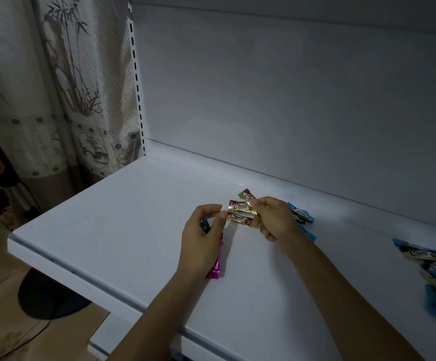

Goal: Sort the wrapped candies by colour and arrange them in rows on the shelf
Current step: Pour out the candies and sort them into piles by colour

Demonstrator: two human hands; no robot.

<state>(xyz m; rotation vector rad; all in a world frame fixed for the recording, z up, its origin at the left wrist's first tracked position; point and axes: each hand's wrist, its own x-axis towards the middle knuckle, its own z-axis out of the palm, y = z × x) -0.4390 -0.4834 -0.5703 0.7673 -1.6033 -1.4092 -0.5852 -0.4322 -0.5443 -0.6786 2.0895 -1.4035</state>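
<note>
Just above the middle of the white shelf, three gold candies are held between both hands. The left hand pinches their left ends with thumb and forefinger. Its other fingers are curled, with a teal candy tucked inside them. The right hand pinches the right ends, its fingers bent close around the wrappers. The topmost gold candy tilts up and away from the other two.

A pink candy runs from under the left hand toward the shelf's front edge, down and left of the gold candies; whether the hand holds it cannot be told. Just right of the gold candies, partly hidden by the right hand, lie a few blue candies. Well to the right of the gold candies, a loose heap of blue candies reaches the picture's edge.

Left of the gold candies the shelf is bare out to its left edge and front corner, and a bare strip lies between them and the white back panel. Far left of the gold candies, past the shelf's edge, hangs a patterned curtain.
</note>
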